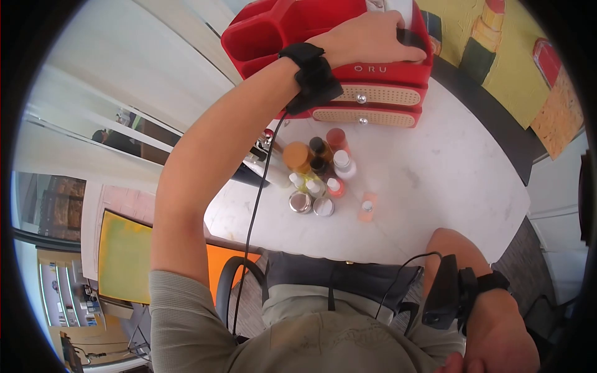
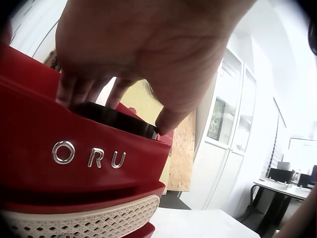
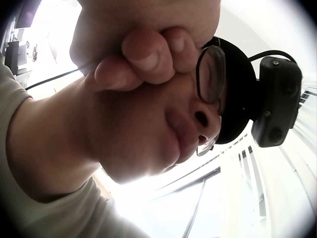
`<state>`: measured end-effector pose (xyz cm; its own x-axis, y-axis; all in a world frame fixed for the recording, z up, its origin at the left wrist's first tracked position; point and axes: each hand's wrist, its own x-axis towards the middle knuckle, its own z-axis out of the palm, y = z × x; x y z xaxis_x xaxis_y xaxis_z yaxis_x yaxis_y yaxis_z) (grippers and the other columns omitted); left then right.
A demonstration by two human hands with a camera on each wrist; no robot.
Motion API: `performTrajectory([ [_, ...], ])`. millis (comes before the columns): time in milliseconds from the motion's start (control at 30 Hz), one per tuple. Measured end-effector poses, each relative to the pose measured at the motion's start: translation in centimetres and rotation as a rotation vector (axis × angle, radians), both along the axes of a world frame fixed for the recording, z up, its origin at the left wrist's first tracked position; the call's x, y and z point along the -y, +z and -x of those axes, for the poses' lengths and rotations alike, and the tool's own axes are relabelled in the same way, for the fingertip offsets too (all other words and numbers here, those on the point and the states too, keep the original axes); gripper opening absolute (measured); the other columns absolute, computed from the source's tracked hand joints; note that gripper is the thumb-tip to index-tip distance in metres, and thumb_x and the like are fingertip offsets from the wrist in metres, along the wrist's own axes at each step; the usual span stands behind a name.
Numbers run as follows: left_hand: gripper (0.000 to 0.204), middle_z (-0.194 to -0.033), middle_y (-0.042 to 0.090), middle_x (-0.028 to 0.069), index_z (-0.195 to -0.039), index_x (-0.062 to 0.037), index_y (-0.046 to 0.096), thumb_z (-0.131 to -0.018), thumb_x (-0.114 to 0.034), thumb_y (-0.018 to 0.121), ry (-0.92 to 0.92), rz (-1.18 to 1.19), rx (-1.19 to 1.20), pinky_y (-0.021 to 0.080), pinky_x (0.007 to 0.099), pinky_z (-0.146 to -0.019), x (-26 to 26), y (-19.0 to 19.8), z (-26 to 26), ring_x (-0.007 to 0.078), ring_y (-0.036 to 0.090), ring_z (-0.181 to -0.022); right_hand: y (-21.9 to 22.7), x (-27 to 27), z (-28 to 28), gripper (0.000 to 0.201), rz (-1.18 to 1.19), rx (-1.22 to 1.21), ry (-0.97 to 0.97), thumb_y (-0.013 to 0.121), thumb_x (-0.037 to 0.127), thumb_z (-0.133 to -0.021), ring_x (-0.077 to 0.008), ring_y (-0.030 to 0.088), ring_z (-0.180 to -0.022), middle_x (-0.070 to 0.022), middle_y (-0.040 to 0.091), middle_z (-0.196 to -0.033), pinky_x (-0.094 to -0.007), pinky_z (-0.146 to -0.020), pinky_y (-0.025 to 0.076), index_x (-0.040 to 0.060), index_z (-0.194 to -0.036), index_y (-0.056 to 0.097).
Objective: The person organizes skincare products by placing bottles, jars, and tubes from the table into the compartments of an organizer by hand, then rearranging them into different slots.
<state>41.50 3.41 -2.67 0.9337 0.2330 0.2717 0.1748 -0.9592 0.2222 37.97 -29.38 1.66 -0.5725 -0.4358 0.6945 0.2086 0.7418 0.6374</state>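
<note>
My left hand [image 1: 370,40] reaches over the front right of a red organizer [image 1: 339,73] lettered ORU. Its fingers and thumb grip a dark, round-edged item [image 2: 116,119], which sits low behind the organizer's front wall; the lower part is hidden. Below the lettering are two drawers with woven-look fronts [image 1: 373,94] and silver knobs. At the lower right of the head view, my right hand [image 1: 500,353] is raised close to my body. In the right wrist view its fingers [image 3: 148,59] are loosely curled beside the person's head, holding nothing.
Several small bottles and jars cluster on the white table [image 1: 429,180], among them a white-capped bottle [image 1: 344,165] and a silver-lidded jar [image 1: 300,202]. A small square pink bottle [image 1: 367,208] stands apart. A black cable [image 1: 256,217] hangs from the left wrist across the table edge.
</note>
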Motion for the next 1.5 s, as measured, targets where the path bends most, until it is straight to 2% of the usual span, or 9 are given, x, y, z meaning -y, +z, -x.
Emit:
performTrajectory([
  [100, 0.068, -0.114, 0.074, 0.0191, -0.127, -0.0045, 0.067, -0.085, -0.059, 0.071, -0.022, -0.034, 0.011, 0.060, 0.0337, -0.082, 0.4, 0.3, 0.9, 0.0303, 0.075, -0.096, 3.1, 0.2, -1.1, 0.034, -0.020, 0.510, -0.026, 0.068, 0.019, -0.084, -0.0110, 0.055, -0.042, -0.0002, 0.054, -0.046, -0.0218, -0.039, 0.035, 0.0100, -0.054, 0.056],
  [200, 0.053, -0.121, 0.064, 0.0217, -0.123, 0.0039, 0.057, -0.087, -0.030, 0.075, 0.055, 0.312, -0.141, 0.053, 0.0388, -0.094, 5.2, 6.1, 4.3, 0.0342, 0.066, -0.107, 1.4, 0.5, -0.8, 0.031, 0.017, 0.322, -0.037, 0.069, 0.017, -0.084, -0.0116, 0.058, -0.046, -0.0015, 0.057, -0.051, -0.0218, -0.040, 0.038, 0.0088, -0.056, 0.058],
  [433, 0.057, -0.110, 0.067, 0.0220, -0.120, 0.0035, 0.057, -0.085, -0.037, 0.077, -0.157, 0.072, 0.305, 0.053, 0.0367, -0.091, 3.3, 3.7, 4.9, 0.0329, 0.066, -0.104, 0.0, 1.2, -1.1, 0.029, -0.011, 0.075, -0.076, 0.071, 0.013, -0.085, -0.0127, 0.062, -0.051, -0.0042, 0.062, -0.057, -0.0222, -0.042, 0.042, 0.0074, -0.059, 0.060],
  [600, 0.066, -0.120, 0.060, 0.0146, -0.129, -0.0099, 0.053, -0.074, -0.023, 0.085, -0.578, 0.010, 0.094, 0.056, 0.0435, -0.086, 9.7, -0.1, 8.6, 0.0334, 0.066, -0.106, 5.5, -0.1, -1.2, 0.035, -0.040, 0.858, -0.009, 0.072, 0.015, -0.085, -0.0122, 0.059, -0.047, -0.0045, 0.059, -0.054, -0.0220, -0.038, 0.037, 0.0101, -0.055, 0.053],
  [633, 0.066, -0.112, 0.059, 0.0155, -0.130, -0.0100, 0.051, -0.073, -0.021, 0.084, -0.599, 0.021, -0.076, 0.056, 0.0462, -0.084, 11.2, -0.6, 9.4, 0.0358, 0.066, -0.101, 4.1, -0.2, -1.0, 0.035, -0.039, 0.860, -0.005, 0.072, 0.015, -0.085, -0.0122, 0.059, -0.047, -0.0045, 0.059, -0.054, -0.0220, -0.038, 0.037, 0.0101, -0.055, 0.053],
  [700, 0.067, -0.109, 0.057, 0.0146, -0.129, -0.0109, 0.052, -0.072, -0.020, 0.084, -0.623, 0.054, -0.254, 0.054, 0.0457, -0.078, 13.2, -2.7, 10.9, 0.0349, 0.066, -0.094, 0.1, -0.3, -0.4, 0.035, 0.002, 0.089, 0.008, 0.073, 0.014, -0.085, -0.0123, 0.060, -0.048, -0.0046, 0.059, -0.055, -0.0208, -0.038, 0.037, 0.0096, -0.056, 0.053],
  [1033, 0.062, -0.113, 0.056, 0.0125, -0.124, -0.0078, 0.056, -0.070, -0.016, 0.084, -0.758, -0.036, -0.295, 0.052, 0.0393, -0.083, 14.8, -8.1, 13.1, 0.0269, 0.062, -0.095, 1.9, 1.2, -0.8, 0.029, 0.013, 0.110, -0.111, 0.073, 0.011, -0.087, -0.0134, 0.064, -0.056, -0.0060, 0.063, -0.063, -0.0217, -0.042, 0.043, 0.0071, -0.062, 0.058],
  [1100, 0.064, -0.114, 0.055, 0.0121, -0.125, -0.0082, 0.055, -0.069, -0.016, 0.085, -0.749, -0.063, -0.310, 0.052, 0.0388, -0.084, 14.9, -8.7, 13.0, 0.0266, 0.062, -0.095, 7.9, 2.5, -1.2, 0.018, 0.114, 1.139, -0.314, 0.077, 0.012, -0.088, -0.0165, 0.070, -0.075, -0.0106, 0.069, -0.083, -0.0248, -0.056, 0.053, 0.0011, -0.079, 0.065],
  [1500, 0.093, -0.136, 0.053, 0.0183, -0.149, -0.0078, 0.043, -0.070, -0.023, 0.089, -0.624, -0.091, -0.528, 0.041, 0.0447, -0.108, 13.3, -5.2, 13.2, 0.0342, 0.055, -0.125, 6.9, 2.9, -1.5, 0.020, 0.048, 1.027, -0.324, 0.076, 0.014, -0.087, -0.0155, 0.069, -0.072, -0.0084, 0.069, -0.078, -0.0245, -0.054, 0.052, 0.0019, -0.076, 0.065],
])
